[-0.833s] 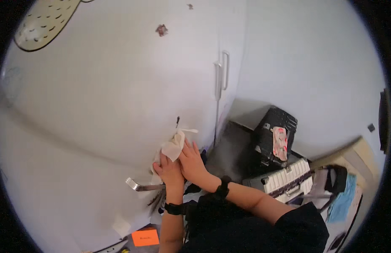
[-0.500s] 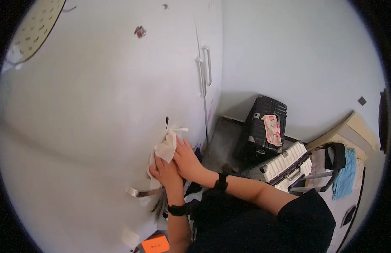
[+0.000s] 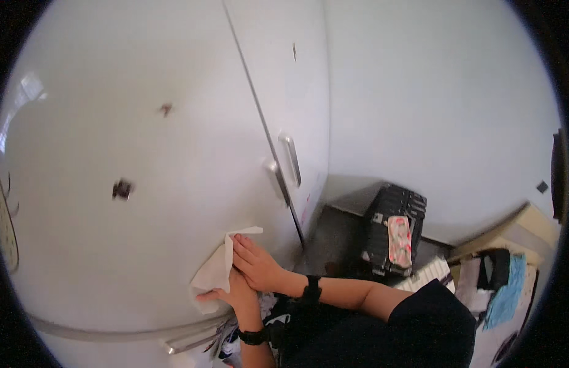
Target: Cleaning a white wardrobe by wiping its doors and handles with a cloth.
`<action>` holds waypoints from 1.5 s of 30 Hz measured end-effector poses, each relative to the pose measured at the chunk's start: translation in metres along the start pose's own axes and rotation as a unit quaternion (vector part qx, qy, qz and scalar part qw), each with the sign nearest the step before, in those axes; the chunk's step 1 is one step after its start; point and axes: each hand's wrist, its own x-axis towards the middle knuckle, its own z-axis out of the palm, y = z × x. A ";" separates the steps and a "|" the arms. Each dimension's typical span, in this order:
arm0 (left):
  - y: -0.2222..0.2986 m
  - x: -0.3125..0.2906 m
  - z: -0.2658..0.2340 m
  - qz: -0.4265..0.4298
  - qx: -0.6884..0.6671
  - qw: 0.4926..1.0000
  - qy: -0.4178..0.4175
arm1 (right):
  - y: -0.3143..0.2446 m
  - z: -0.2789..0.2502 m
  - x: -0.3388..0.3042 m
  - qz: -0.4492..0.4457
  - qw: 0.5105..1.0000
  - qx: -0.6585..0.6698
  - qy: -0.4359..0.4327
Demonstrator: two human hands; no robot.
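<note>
A white tissue [image 3: 211,270], spread and creased, lies against the glossy white cabinet door [image 3: 192,172]. My left hand [image 3: 236,295] presses on its lower part, thumb stretched out over it, the other fingers partly hidden by the right hand. Overlapping it from the right, my right hand [image 3: 257,267] is on the tissue's right edge, its fingers close together. One corner of the tissue sticks out above the fingertips. Higher on the door are a dark mark [image 3: 122,189] and a smaller brownish mark [image 3: 166,109].
Two metal handles [image 3: 290,161] flank the gap between the doors. A lower handle [image 3: 189,345] is beneath my hands, beside a cluttered bundle. On the floor at right stand a black suitcase [image 3: 383,227] with a pink patterned item [image 3: 400,240] and a white case [image 3: 429,276]. Blue cloth [image 3: 507,291] hangs beyond.
The view has turned, so the door and suitcases sit lower. The tissue is spread wider under my hands. A small black mark above it no longer shows. The orange box has left the view.
</note>
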 end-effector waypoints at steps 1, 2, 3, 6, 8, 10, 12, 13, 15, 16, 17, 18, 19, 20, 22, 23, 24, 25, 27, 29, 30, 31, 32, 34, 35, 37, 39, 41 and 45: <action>0.010 0.010 0.000 -0.004 -0.013 1.000 0.004 | 0.009 -0.009 0.008 -0.009 1.000 0.005 0.001; 0.019 0.018 -0.002 -0.008 -0.022 1.000 0.008 | 0.018 -0.020 0.015 -0.012 1.000 0.028 -0.001; 0.030 0.027 -0.004 -0.008 -0.028 1.000 0.012 | 0.026 -0.031 0.023 -0.015 0.999 0.050 -0.002; 0.053 0.055 -0.013 -0.009 -0.045 0.998 0.030 | 0.047 -0.054 0.037 -0.025 0.994 0.104 0.017; 0.067 0.073 -0.033 -0.014 -0.054 0.998 0.043 | 0.058 -0.071 0.048 -0.045 0.991 0.118 0.038; 0.081 0.091 -0.076 -0.041 -0.112 0.993 -0.008 | 0.070 -0.087 0.058 -0.062 0.988 0.131 0.059; 0.090 0.106 -0.094 -0.067 -0.169 0.982 -0.057 | 0.077 -0.101 0.068 -0.105 0.984 0.071 0.127; 0.091 0.111 -0.096 -0.053 -0.202 0.978 -0.029 | 0.080 -0.107 0.073 -0.108 0.983 0.078 0.127; 0.096 0.123 -0.103 -0.042 -0.229 0.973 0.000 | 0.085 -0.117 0.081 -0.129 0.973 0.059 0.181; 0.100 0.135 -0.110 -0.034 -0.206 0.978 -0.007 | 0.090 -0.118 0.083 -0.131 0.972 0.063 0.182; 0.103 0.142 -0.116 -0.026 -0.184 0.982 -0.014 | 0.096 -0.117 0.084 -0.131 0.974 0.082 0.163; 0.105 0.145 -0.118 -0.028 -0.181 0.983 -0.013 | 0.100 -0.117 0.084 -0.131 0.976 0.099 0.143; 0.103 0.148 -0.121 -0.005 -0.117 0.992 0.050 | 0.100 -0.117 0.084 -0.136 0.974 0.102 0.147; 0.102 0.150 -0.124 0.019 -0.052 0.992 0.111 | 0.098 -0.117 0.083 -0.147 0.975 0.100 0.136; 0.090 0.132 -0.107 0.031 -0.009 0.995 0.097 | 0.092 -0.114 0.078 -0.164 0.973 0.103 0.128; 0.089 0.125 -0.103 0.049 0.025 0.995 0.077 | 0.091 -0.115 0.073 -0.185 0.967 0.138 0.109; 0.085 0.115 -0.107 -0.015 -0.118 0.988 -0.095 | 0.089 -0.115 0.067 -0.205 0.959 0.173 0.089; 0.080 0.108 -0.119 -0.083 -0.250 0.929 -0.261 | 0.083 -0.113 0.060 -0.210 0.957 0.176 0.093; 0.063 0.069 -0.103 -0.039 -0.263 0.908 -0.323 | 0.075 -0.110 0.054 -0.283 0.926 0.240 0.070; 0.053 0.041 -0.084 0.026 -0.255 0.909 -0.328 | 0.074 -0.110 0.054 -0.304 0.920 0.235 0.082; 0.049 0.036 -0.077 0.040 -0.251 0.909 -0.330 | 0.071 -0.111 0.051 -0.325 0.912 0.234 0.088; 0.048 0.037 -0.071 0.058 -0.252 0.909 -0.328 | 0.070 -0.120 0.056 -0.326 0.912 0.235 0.087; 0.048 0.041 -0.065 0.073 -0.250 0.913 -0.313 | 0.072 -0.130 0.065 -0.331 0.906 0.232 0.123; 0.042 0.056 -0.051 0.140 -0.211 0.947 -0.197 | 0.076 -0.149 0.084 -0.341 0.899 0.207 0.180; 0.042 0.072 -0.048 0.168 -0.168 0.968 -0.079 | 0.078 -0.158 0.094 -0.343 0.899 0.182 0.202; 0.072 0.136 -0.116 0.137 -0.164 0.977 0.017 | 0.089 -0.179 0.121 -0.349 0.903 0.122 0.218; 0.100 0.203 -0.195 0.104 -0.203 0.957 0.181 | 0.090 -0.207 0.160 -0.316 0.925 0.036 0.208; 0.119 0.261 -0.246 0.052 0.002 0.950 0.307 | 0.083 -0.237 0.207 -0.257 0.944 -0.009 0.207; 0.114 0.328 -0.285 0.059 0.062 0.920 0.382 | 0.077 -0.271 0.280 -0.278 0.929 0.055 0.238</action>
